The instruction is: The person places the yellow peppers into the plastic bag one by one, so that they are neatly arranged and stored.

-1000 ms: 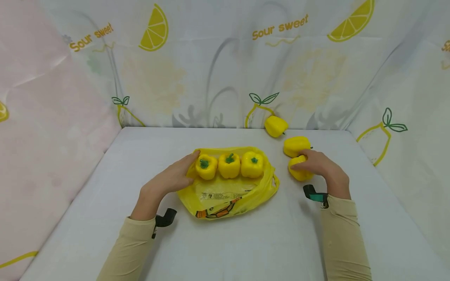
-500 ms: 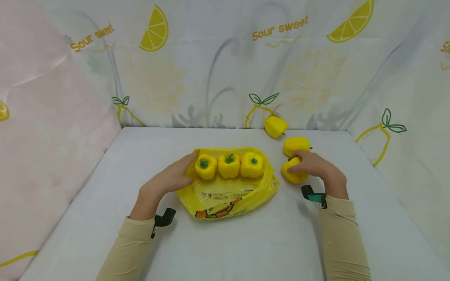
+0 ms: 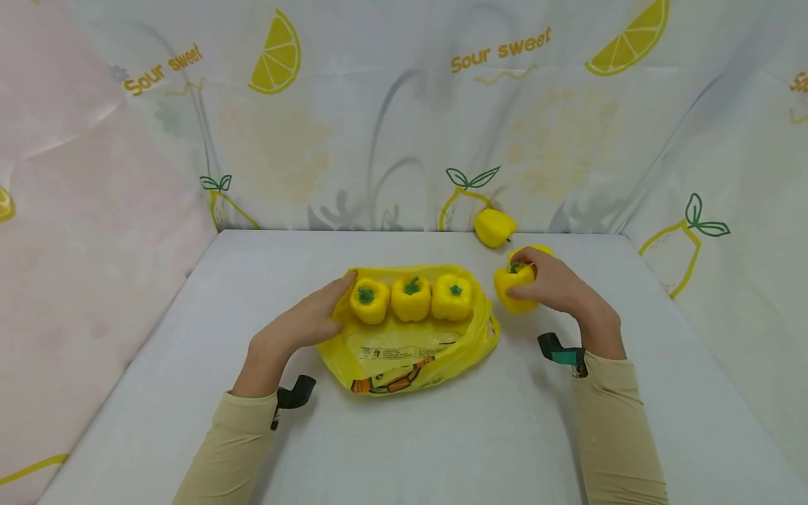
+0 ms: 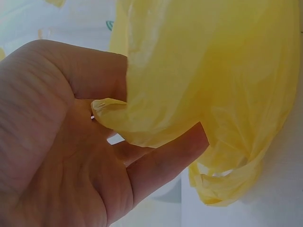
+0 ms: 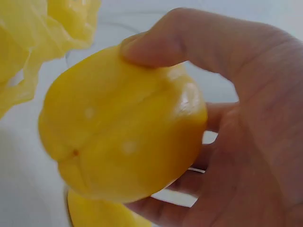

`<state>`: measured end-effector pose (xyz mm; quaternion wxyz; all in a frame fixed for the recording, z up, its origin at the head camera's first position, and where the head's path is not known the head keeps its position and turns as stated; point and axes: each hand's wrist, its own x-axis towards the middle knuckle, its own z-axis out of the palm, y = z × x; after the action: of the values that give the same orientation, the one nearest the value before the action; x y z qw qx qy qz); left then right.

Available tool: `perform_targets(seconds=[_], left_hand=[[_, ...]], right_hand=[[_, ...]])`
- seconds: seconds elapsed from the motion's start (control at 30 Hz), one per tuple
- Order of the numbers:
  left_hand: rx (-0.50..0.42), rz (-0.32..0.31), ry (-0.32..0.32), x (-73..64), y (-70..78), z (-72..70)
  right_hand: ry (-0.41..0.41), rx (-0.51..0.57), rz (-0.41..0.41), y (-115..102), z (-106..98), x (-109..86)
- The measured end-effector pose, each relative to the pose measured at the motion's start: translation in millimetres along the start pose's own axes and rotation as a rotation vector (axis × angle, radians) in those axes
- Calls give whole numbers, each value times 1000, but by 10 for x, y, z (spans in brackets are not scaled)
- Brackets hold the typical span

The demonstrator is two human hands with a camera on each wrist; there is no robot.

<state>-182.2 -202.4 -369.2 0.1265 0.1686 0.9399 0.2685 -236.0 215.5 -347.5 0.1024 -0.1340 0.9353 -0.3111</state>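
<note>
A yellow plastic bag lies on the white table, its mouth spread wide. Three yellow bell peppers, the middle one among them, sit in a row inside, green stems showing. My left hand holds the bag's left edge; in the left wrist view the hand has the thin plastic between thumb and fingers. To the right of the bag, my right hand grips another yellow bell pepper. Close up, this bell pepper is held between thumb and fingers, its underside facing the camera.
Behind the right hand lies another yellow bell pepper, partly hidden. One more bell pepper rests at the table's back edge against the lemon-print curtain. A loop handle of the bag sticks out on its right side.
My right hand has gripped the nearer loose bell pepper and moved it left and up, closer to the bag. The left hand has stayed at the bag's edge.
</note>
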Motion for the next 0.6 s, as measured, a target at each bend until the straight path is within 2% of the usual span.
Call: perform_targets(seconds=[0.27, 0.37, 0.6], left_hand=[[7, 6, 1, 1, -28, -5], [8, -2, -5, 1, -34, -9], [-5, -15, -6, -8, -28, -30]], right_hand=[[159, 98, -196, -200, 54, -29], [161, 115, -244, -329, 110, -53], [84, 80, -317, -657, 311, -94]])
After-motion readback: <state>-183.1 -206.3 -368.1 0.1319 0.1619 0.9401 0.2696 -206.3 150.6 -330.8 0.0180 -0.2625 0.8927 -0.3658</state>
